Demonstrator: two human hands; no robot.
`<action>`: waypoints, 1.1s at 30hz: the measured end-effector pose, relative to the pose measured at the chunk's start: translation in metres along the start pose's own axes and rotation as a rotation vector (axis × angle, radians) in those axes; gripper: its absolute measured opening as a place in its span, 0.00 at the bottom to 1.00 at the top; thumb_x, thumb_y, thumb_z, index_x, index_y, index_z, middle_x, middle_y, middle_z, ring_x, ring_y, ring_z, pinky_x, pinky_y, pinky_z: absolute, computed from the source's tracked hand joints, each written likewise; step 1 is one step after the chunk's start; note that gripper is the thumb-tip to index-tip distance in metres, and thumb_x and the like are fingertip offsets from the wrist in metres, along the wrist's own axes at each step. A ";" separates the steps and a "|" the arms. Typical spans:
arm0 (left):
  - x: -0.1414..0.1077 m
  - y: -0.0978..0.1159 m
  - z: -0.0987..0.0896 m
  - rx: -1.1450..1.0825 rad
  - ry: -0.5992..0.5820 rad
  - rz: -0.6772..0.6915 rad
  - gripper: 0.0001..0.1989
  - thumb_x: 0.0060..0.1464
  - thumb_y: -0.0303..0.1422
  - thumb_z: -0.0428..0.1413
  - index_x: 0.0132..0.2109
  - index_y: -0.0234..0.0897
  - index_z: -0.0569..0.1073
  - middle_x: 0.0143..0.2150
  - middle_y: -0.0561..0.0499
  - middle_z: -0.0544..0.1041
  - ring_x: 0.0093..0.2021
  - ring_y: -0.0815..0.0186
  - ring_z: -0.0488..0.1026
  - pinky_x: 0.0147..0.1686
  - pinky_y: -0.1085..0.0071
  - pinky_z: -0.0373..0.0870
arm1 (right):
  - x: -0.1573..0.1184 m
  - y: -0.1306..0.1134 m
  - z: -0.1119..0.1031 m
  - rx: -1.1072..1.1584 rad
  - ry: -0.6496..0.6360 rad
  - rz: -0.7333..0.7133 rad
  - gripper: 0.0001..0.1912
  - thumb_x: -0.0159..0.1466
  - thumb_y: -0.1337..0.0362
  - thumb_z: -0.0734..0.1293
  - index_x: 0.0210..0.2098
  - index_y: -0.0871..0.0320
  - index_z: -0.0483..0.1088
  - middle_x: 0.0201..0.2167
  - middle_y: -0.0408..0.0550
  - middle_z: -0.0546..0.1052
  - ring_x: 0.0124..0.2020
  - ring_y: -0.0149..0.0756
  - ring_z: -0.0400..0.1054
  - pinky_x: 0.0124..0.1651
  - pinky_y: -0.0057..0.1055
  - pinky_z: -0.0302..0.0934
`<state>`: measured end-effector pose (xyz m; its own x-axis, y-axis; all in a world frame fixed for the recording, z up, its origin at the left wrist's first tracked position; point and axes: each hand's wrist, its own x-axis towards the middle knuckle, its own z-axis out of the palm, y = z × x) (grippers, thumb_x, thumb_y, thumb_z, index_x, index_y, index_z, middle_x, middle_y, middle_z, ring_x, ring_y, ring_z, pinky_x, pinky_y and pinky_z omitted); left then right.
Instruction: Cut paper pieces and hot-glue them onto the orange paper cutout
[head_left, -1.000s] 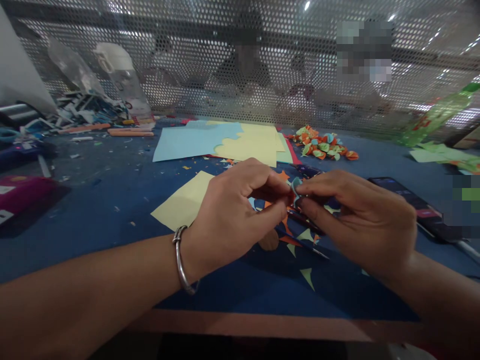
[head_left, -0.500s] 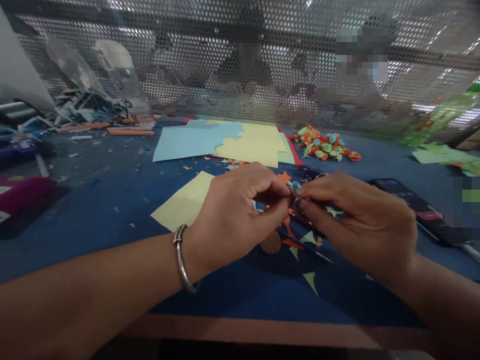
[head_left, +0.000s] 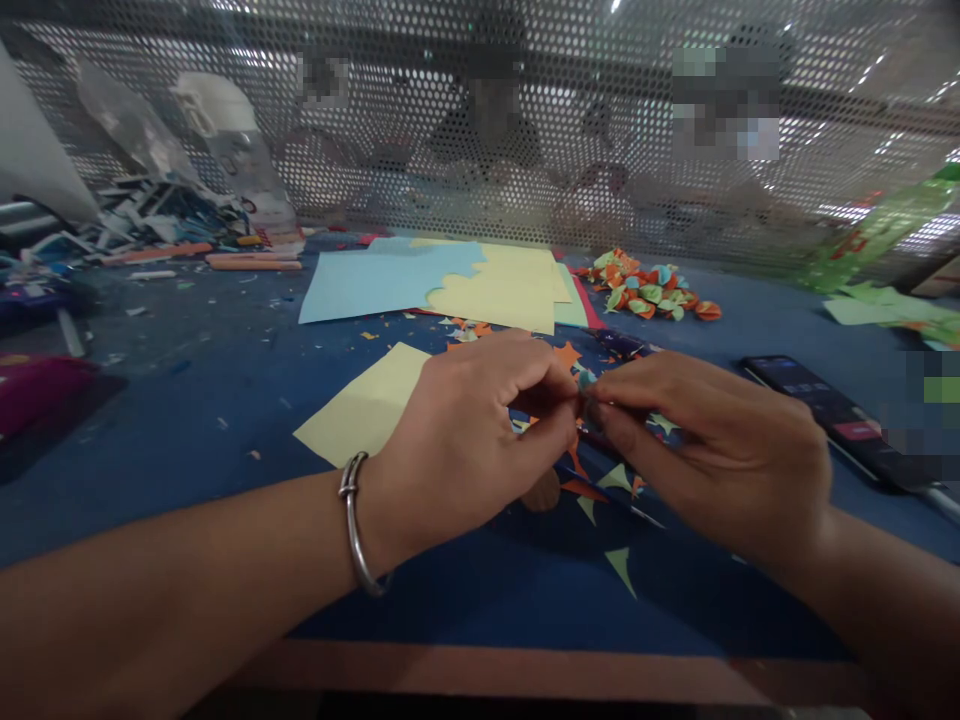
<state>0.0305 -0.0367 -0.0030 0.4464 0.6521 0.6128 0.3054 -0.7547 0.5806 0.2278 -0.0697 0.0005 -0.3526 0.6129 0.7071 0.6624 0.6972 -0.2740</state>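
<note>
Between the fingertips of both hands is a small light blue paper piece (head_left: 586, 380). My left hand (head_left: 480, 430), with a silver bracelet at the wrist, pinches its left side. From the right, my right hand (head_left: 720, 440) pinches the same piece with thumb and forefinger. Under the hands lie orange and green paper scraps (head_left: 616, 478), a round brown disc (head_left: 541, 492) and a thin pointed tool (head_left: 645, 516), partly hidden. A yellow sheet (head_left: 367, 400) lies partly behind my left hand.
Light blue sheets (head_left: 375, 283) and yellow sheets (head_left: 517, 285) lie at the back, beside a pile of small folded paper pieces (head_left: 652, 290). A phone (head_left: 832, 415) lies right. Bottles stand at the back left (head_left: 247, 160) and right (head_left: 877, 235).
The blue paper piece has turned slightly and sits lower between the fingertips, with less of it showing. Both hands keep their pinch. The view has shifted slightly.
</note>
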 end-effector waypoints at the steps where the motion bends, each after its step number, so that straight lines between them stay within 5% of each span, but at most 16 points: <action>1: 0.000 0.000 0.000 0.009 -0.005 0.007 0.06 0.57 0.24 0.57 0.35 0.38 0.76 0.36 0.52 0.81 0.35 0.68 0.76 0.37 0.70 0.75 | 0.000 0.000 0.000 0.003 -0.004 -0.002 0.10 0.66 0.74 0.67 0.38 0.53 0.76 0.34 0.45 0.81 0.35 0.35 0.77 0.40 0.33 0.71; 33: 0.001 -0.004 0.006 -0.021 0.036 0.075 0.05 0.56 0.22 0.58 0.36 0.30 0.79 0.33 0.49 0.80 0.36 0.70 0.75 0.39 0.74 0.72 | 0.001 0.005 -0.002 0.005 -0.026 -0.038 0.06 0.65 0.74 0.68 0.38 0.59 0.76 0.35 0.48 0.81 0.36 0.31 0.76 0.42 0.27 0.70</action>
<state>0.0349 -0.0333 -0.0081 0.4370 0.5964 0.6733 0.2549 -0.8000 0.5433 0.2325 -0.0659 0.0014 -0.3945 0.5959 0.6995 0.6449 0.7218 -0.2511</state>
